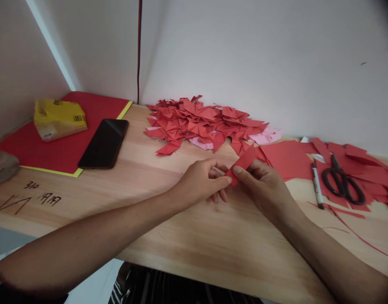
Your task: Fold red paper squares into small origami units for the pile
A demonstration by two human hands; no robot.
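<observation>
Between my two hands, above the wooden tabletop, is a folded strip of red paper (245,159), tilted with its far end up to the right. My left hand (202,179) pinches its lower left end between thumb and fingers. Pressing on its middle is the thumb of my right hand (265,181), with the fingers behind the paper and partly hidden. Just beyond my hands lies a heap of folded red paper pieces (197,120), with a few pink ones (266,136) among them.
At right, black-handled scissors (342,181) and a marker (317,185) lie by red paper sheets (287,160) and thin red offcuts (355,232). To the left are a black phone (103,143), large red sheets (99,107) and a yellow packet (61,118). A wall stands behind.
</observation>
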